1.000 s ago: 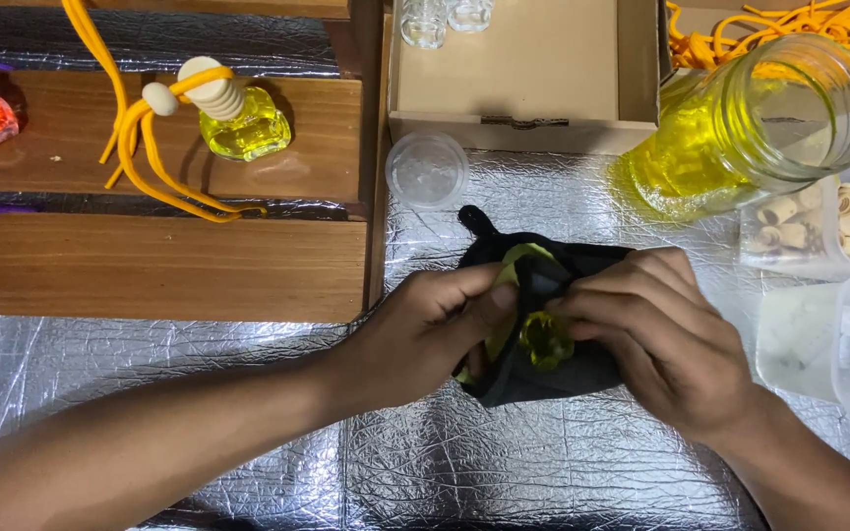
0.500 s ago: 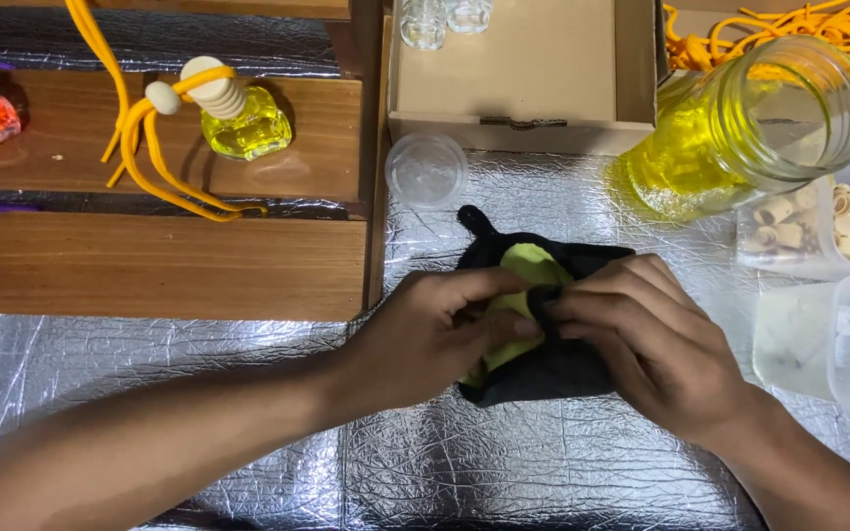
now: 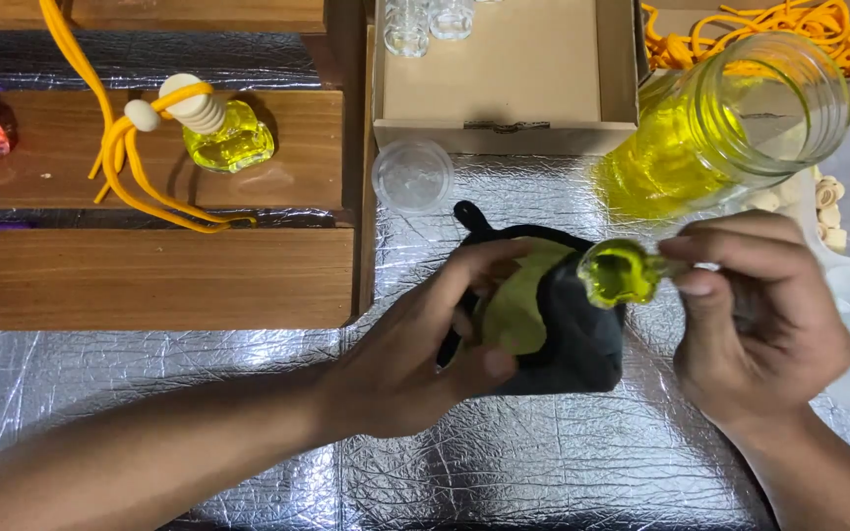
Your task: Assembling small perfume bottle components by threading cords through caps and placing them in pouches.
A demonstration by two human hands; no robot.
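Big change vs a sec ago: both hands were bunched together over the cloth [image 3: 563, 344], w/ the small bottle [image 3: 620, 272] tucked under the fingers and wrapped in it. Now the hands have split. The bottle is out of the cloth, lifted just off its upper right edge, fully in view, yellow liquid inside. My read: the rub/wipe part looks finished and the bottle is being taken away from the cloth, though I can't tell if it's dry or capped.

Right hand [image 3: 759, 324]: thumb + forefinger pinched shut on the bottle's neck end, other fingers curled loose behind, wrist coming in from lower right, palm turned left. Bottle lies roughly sideways, body toward the cloth.

Left hand [image 3: 425, 354]: flat-ish over the cloth's left half, fingers closed on the dark fabric and a yellow-green patch [image 3: 518, 310] of it, pinning it to the foil-covered desk [image 3: 543, 462]. Forearm runs in from lower left.

Round about: big jar [image 3: 730, 123] of yellow liquid lying tilted to the upper right, clear lid [image 3: 412, 177] just above the cloth, cardboard box [image 3: 504, 84] behind it, finished bottle w/ orange cord [image 3: 223, 133] on the wood shelf [image 3: 150, 275] at left.
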